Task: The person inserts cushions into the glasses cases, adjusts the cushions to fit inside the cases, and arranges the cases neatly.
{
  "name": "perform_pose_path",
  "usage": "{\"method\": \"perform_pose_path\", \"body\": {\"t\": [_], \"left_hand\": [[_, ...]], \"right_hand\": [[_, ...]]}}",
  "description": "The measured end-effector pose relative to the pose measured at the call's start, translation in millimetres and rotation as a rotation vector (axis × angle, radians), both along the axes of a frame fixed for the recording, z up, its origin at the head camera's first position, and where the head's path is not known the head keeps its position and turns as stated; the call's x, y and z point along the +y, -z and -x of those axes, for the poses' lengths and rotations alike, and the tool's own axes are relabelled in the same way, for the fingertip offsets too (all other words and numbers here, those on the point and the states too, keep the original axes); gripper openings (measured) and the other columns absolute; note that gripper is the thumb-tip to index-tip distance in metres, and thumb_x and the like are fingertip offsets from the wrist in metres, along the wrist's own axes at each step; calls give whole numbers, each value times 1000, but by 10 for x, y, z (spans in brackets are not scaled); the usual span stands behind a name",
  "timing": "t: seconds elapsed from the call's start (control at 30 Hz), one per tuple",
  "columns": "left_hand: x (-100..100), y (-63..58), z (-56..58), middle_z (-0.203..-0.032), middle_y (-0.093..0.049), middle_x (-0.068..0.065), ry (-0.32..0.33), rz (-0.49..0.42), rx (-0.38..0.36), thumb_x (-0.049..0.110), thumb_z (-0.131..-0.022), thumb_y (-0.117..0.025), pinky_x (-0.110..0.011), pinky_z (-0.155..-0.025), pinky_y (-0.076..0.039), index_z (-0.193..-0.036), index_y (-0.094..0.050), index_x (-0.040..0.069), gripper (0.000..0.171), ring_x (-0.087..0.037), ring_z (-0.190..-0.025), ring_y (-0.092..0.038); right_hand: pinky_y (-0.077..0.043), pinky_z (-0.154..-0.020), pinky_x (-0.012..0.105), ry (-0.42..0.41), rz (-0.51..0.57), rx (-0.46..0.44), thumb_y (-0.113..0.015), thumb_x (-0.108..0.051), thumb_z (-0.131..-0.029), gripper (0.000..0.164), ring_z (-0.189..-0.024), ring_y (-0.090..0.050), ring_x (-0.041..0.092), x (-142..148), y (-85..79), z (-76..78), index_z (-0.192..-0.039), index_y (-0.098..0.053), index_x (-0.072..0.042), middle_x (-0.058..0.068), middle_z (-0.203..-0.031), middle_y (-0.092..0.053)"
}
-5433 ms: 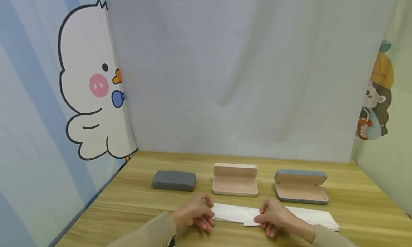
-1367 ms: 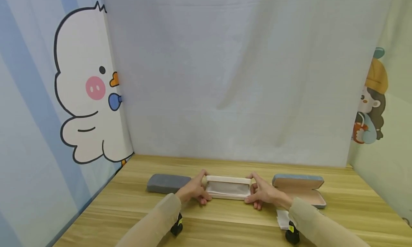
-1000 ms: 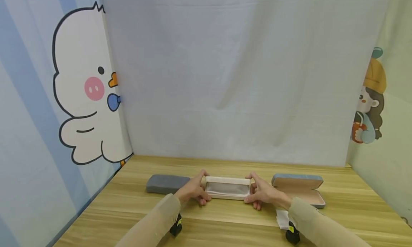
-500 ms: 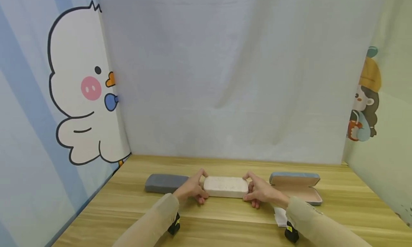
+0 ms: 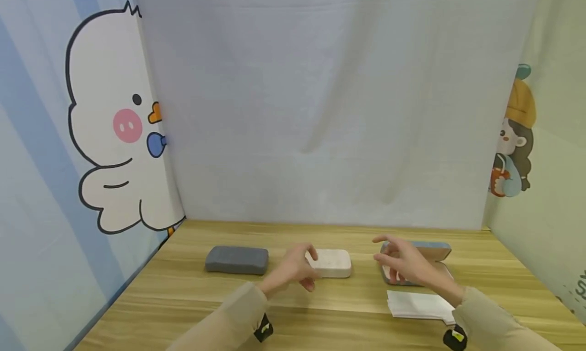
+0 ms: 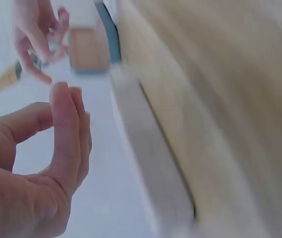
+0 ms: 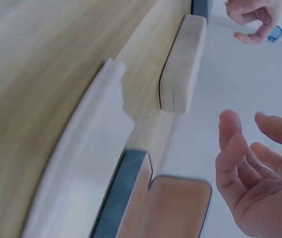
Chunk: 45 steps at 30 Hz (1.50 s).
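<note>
A cream glasses case point(image 5: 333, 263) lies shut at the middle of the table. My left hand point(image 5: 295, 267) overlaps its left end in the head view; the left wrist view shows the bent fingers point(image 6: 66, 134) apart from the case, holding nothing. My right hand point(image 5: 405, 262) is raised over the left part of a blue glasses case point(image 5: 432, 250), its fingers loosely bent with nothing between them. That case stands open with a pinkish lining point(image 7: 180, 203), partly hidden by the hand. In front of it lies a folded white cloth point(image 5: 414, 305).
A grey glasses case point(image 5: 236, 260) rests shut at the left of the wooden table point(image 5: 329, 323). A pale curtain point(image 5: 320, 112) hangs along the back edge, with printed cartoon curtains at both sides.
Earlier both hands handled a white cloth, then held the cream case while its lid closed. Now they have let go; the right hand has moved right to the blue case.
</note>
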State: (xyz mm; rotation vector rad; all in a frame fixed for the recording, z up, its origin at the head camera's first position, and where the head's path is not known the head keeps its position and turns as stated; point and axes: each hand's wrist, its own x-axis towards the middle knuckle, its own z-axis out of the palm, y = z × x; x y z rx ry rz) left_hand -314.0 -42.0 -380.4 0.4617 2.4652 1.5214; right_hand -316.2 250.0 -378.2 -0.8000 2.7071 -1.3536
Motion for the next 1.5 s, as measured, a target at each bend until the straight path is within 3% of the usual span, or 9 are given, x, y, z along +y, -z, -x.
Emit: {"method": "perform_pose_path", "body": {"t": [0.1, 0.2, 0.37, 0.57, 0.77, 1.03, 1.27, 1.5], "left_hand": [[288, 55, -118, -81, -69, -30, 58, -162, -187, -8, -79, -70, -33, -51, -60, -106, -54, -4, 30, -14, -46, -62], [562, 159, -200, -87, -71, -27, 89, -262, -342, -7, -80, -71, -26, -51, -59, -108, -57, 0, 32, -14, -52, -65], [929, 348, -280, -88, -72, -25, 76, -379, -490, -10, -80, -69, -25, -54, -60, -106, -56, 0, 31, -20, -62, -70], [1226, 492, -368, -82, -71, -27, 2, -411, -495, -15, -77, -70, -26, -50, -59, -93, -54, 0, 27, -32, -67, -73], [1428, 498, -390, -81, -70, -30, -100, -372, -475, -12, -77, -70, -25, -48, -58, -74, -63, -3, 12, -33, -66, -72], [1583, 517, -346, -78, -69, -31, -215, -341, -482, -16, -76, -68, -30, -51, -59, -69, -61, -8, 12, -39, -70, -71], [1623, 549, -336, -75, -68, -31, -230, -343, -473, -19, -74, -66, -31, -52, -60, -69, -62, -8, 12, -39, -69, -71], [1613, 482, -292, -68, -69, -26, -214, -349, -455, -16, -74, -66, -23, -47, -57, -71, -66, -9, 7, -26, -55, -71]], "right_hand": [[-43, -31, 28, 26, 45, -18, -52, -19, -100, 45, -43, -58, 20, 252, 5, -103, -136, -40, 6, 16, -86, -67], [-40, -31, 25, 79, 71, -95, -50, -20, -101, 47, -42, -57, 15, 508, 41, -209, -134, -37, 10, 14, -81, -67], [-33, -35, 18, 193, 56, -302, -53, -24, -100, 47, -41, -53, 7, 897, 161, -381, -126, -39, 12, 6, -76, -66], [-29, -37, 14, 269, -103, -392, -62, -26, -94, 29, -37, -48, 1, 1237, 337, -567, -95, -51, 0, -1, -62, -61], [-29, -39, 12, 317, -177, -413, -68, -25, -89, 27, -36, -45, -1, 1377, 396, -604, -85, -50, -5, -4, -55, -51], [-33, -38, 11, 227, -150, -420, -62, -11, -89, 19, -39, -55, 2, 1324, 424, -573, -75, -51, -6, -2, -55, -53], [-35, -40, 12, 176, -112, -455, -60, -9, -89, 11, -43, -58, 3, 1304, 412, -564, -85, -54, -1, 0, -61, -57], [-37, -41, 10, 120, -73, -493, -58, -9, -91, 10, -46, -60, 3, 1314, 310, -452, -83, -55, -3, -3, -62, -57]]}}
